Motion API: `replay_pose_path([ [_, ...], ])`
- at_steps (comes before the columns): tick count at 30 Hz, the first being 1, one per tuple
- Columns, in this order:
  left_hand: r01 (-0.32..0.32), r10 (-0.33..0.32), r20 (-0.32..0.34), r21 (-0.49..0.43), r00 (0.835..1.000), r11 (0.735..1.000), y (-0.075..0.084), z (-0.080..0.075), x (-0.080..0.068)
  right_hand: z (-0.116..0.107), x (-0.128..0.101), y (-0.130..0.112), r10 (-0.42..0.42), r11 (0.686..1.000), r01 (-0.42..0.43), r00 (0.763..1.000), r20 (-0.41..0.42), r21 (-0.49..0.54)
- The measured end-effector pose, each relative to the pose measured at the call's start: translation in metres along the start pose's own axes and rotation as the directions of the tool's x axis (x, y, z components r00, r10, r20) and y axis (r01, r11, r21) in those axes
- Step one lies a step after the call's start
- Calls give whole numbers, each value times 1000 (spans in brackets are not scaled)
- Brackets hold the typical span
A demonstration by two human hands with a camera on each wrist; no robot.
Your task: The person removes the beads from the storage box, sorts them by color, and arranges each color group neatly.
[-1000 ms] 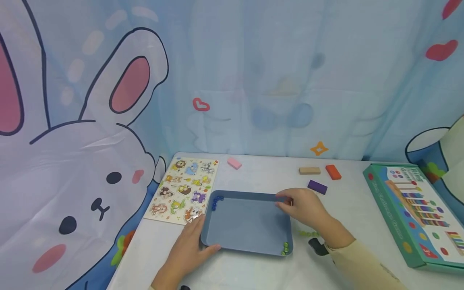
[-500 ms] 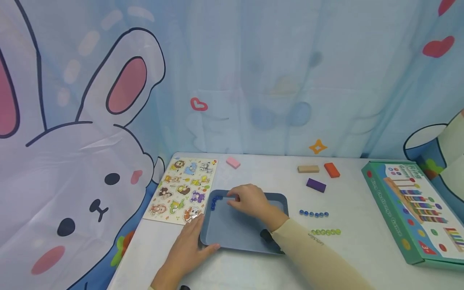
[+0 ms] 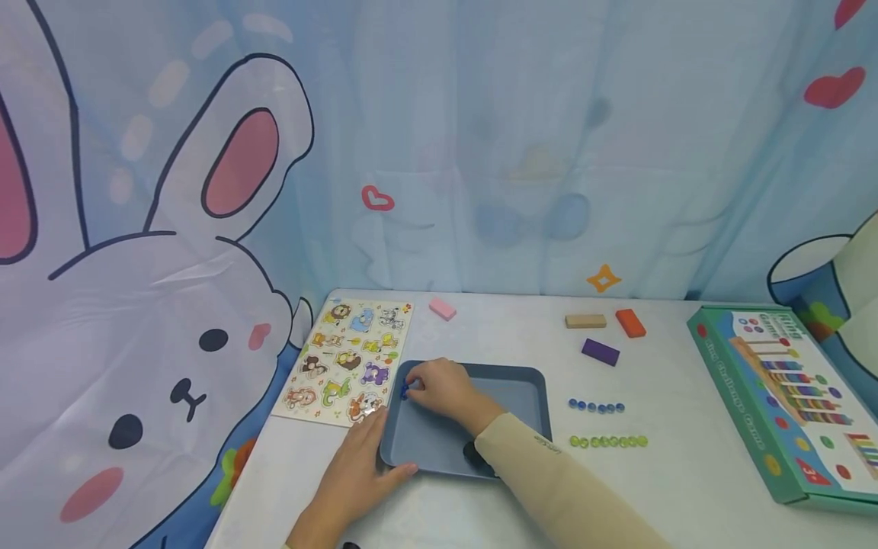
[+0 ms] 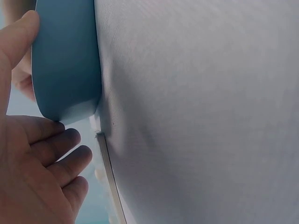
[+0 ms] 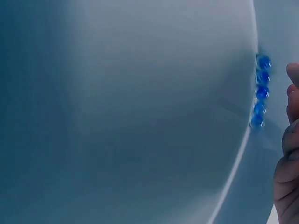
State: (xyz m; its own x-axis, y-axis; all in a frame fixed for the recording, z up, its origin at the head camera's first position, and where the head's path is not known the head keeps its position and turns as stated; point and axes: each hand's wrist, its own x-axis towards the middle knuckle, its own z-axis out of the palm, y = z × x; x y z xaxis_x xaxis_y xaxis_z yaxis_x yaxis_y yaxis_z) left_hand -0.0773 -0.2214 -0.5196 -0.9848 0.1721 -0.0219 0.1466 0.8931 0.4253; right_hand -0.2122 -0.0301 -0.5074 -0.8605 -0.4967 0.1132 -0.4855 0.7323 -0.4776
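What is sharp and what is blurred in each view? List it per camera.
Head view: evenly lit and mostly sharp, soft shadows, straight edges bowed near the frame borders. Left wrist view: left hand and blue tray rim close and soft. Right wrist view: tray floor a smooth blur, blue beads slightly soft, right hand fingertips out of focus at the edge.

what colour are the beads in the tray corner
Blue beads, clearest in the right wrist view.
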Motion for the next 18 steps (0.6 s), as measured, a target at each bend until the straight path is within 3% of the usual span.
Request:
replay_pose_path([
  [18,-3,3,-3,-5,1000,1000,1,0,0,17,2,-13,29,999,-26,996,79,-38],
])
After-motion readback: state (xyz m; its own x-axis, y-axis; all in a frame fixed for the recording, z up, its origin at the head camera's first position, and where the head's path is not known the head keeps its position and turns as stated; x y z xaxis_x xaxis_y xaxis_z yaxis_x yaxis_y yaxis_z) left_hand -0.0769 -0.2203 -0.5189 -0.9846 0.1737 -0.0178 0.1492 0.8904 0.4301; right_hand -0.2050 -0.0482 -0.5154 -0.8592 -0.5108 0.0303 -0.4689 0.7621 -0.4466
